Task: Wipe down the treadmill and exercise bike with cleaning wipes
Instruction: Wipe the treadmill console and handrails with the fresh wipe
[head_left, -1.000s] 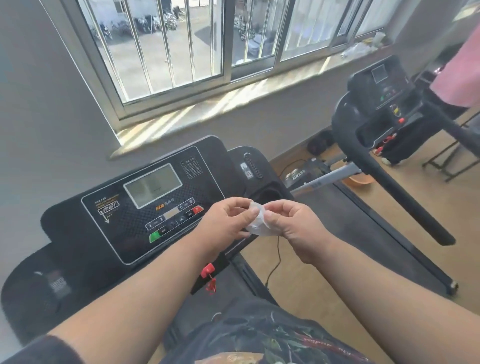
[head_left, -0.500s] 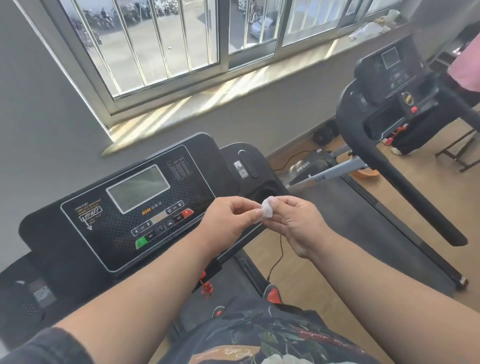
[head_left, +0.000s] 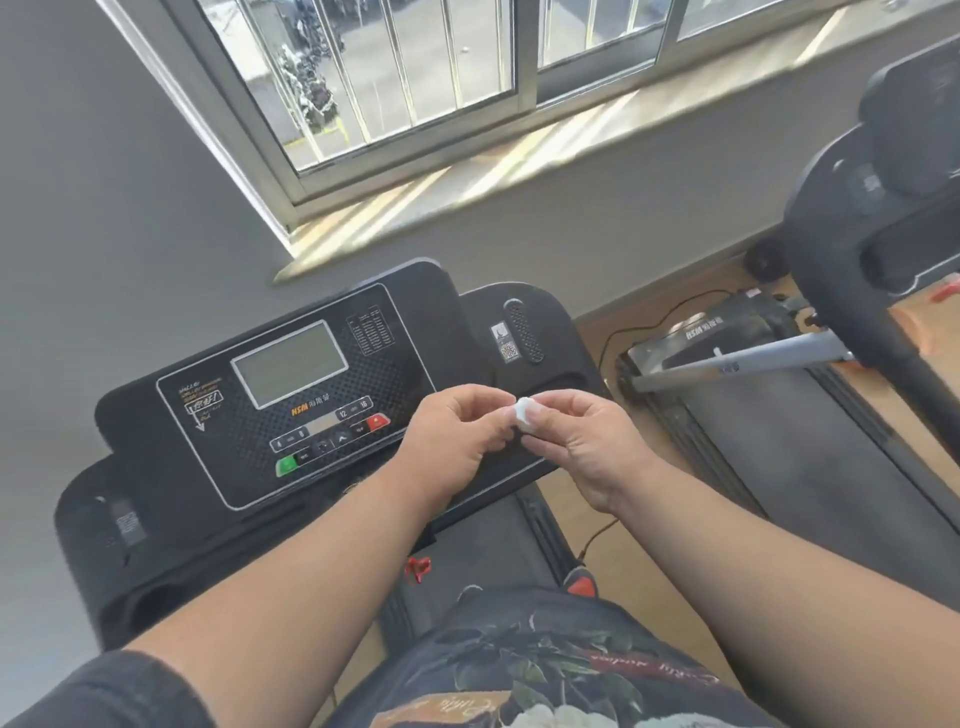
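A small wadded white wipe (head_left: 522, 417) is pinched between my left hand (head_left: 457, 447) and my right hand (head_left: 587, 447), fingertips meeting over it. Both hands hover just above the right part of the black treadmill console (head_left: 291, 405), which has a grey display, a green button and a red button. Only a small bit of the wipe shows between the fingers. The treadmill belt (head_left: 483, 545) runs below my arms. No exercise bike is in view.
A second treadmill (head_left: 779, 415) stands to the right, its dark upright and console at the right edge. A barred window and sunlit sill (head_left: 519, 171) lie ahead. A black cable (head_left: 649, 322) lies on the wooden floor. A red safety clip (head_left: 418, 569) hangs under the console.
The wipe has been squeezed from a loose fold into a small wad between my fingertips. The camera has tilted down and left, so the second treadmill has shifted toward the right edge.
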